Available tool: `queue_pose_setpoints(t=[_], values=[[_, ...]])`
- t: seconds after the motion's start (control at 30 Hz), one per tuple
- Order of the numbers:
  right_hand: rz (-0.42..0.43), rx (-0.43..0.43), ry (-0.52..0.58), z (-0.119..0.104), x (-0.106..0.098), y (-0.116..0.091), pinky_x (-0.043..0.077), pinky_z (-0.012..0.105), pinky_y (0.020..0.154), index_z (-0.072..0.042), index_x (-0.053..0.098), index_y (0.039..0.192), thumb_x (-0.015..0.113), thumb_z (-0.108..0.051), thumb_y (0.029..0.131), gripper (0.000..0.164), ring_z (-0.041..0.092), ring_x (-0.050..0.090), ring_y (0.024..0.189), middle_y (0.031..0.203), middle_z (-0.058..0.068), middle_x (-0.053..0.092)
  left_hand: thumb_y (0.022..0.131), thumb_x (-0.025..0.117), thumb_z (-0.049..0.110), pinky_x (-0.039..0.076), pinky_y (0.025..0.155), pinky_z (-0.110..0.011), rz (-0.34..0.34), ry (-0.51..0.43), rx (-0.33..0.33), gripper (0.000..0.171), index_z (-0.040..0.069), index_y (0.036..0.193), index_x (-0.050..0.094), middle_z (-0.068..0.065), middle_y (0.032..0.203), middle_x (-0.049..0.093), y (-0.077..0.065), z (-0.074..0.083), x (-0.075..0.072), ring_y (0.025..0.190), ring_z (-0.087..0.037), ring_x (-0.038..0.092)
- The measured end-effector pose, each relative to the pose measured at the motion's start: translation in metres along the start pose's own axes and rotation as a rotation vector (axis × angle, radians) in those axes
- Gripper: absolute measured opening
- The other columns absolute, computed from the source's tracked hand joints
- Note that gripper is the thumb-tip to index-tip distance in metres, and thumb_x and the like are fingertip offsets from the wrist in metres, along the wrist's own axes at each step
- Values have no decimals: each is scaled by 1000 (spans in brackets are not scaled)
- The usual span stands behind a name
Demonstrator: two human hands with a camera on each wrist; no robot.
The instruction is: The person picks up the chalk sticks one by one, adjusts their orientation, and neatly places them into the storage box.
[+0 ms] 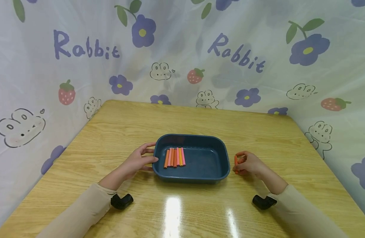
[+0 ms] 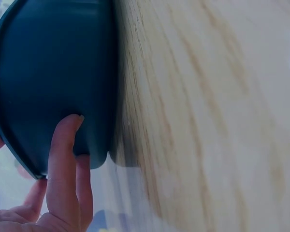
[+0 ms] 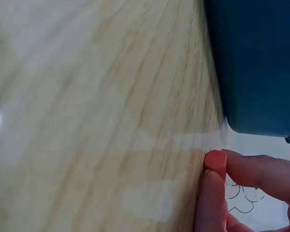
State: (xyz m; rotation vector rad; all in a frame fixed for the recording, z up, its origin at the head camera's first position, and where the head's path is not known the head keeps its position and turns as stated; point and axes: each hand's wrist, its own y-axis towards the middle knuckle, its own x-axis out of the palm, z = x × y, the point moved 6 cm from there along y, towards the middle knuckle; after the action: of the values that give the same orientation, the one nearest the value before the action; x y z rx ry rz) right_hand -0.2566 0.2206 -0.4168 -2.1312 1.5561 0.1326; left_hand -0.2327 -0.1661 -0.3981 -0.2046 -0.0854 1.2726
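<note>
In the head view, my left hand touches the left end of a dark blue tray. Its fingers are spread along the outer wall, one fingertip against the side, with the thumb at the rim. Inside the tray, toward its left, several crayon-like sticks in orange, pink and yellow lie side by side. Just right of the tray, my right hand pinches an orange crayon between thumb and fingers. The crayon is low at the tabletop, its flat end toward the right wrist camera.
The tray stands on a light wood-grain table. A white cloth printed with rabbits, flowers and strawberries hangs behind and at both sides. Black devices stick out at both sleeve cuffs.
</note>
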Motion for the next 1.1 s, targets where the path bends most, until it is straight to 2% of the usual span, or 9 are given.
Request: queue_pose_setpoints(t=[0.23,0.47,0.63,0.8,1.1], values=[[-5,-14,29,-3,0,0,56,33,61,11,29,130,68,11,75,67,19,58,70,94,18,47,87,62,8,54,72,-45,-6,10,10,67,5,144,28,-28,133,36,0,-1,0,93,-30,62],[-16,-15,183,-2,-2,-1,56,37,65,8,25,136,62,13,78,69,23,63,72,97,18,49,86,62,8,54,73,-46,-4,-5,1,67,6,144,28,-27,133,37,-1,-2,-1,94,-31,62],[-68,-51,304,-6,-3,-3,55,37,73,7,16,140,55,9,86,67,21,63,78,98,13,53,87,61,6,54,72,-45,-4,-10,0,66,6,144,28,-28,133,37,-1,-2,-1,93,-31,62],[-116,-85,427,-13,-4,-6,53,37,78,6,11,141,54,9,87,69,20,64,80,97,10,58,87,62,6,54,72,-45,-3,-11,0,66,7,144,29,-27,133,38,0,-2,-1,93,-31,63],[-158,-85,539,-34,2,-11,49,39,87,2,8,144,52,6,90,70,19,62,87,106,12,53,88,60,6,54,73,-45,-11,-9,10,65,6,144,28,-28,133,37,-1,-1,0,93,-31,62]])
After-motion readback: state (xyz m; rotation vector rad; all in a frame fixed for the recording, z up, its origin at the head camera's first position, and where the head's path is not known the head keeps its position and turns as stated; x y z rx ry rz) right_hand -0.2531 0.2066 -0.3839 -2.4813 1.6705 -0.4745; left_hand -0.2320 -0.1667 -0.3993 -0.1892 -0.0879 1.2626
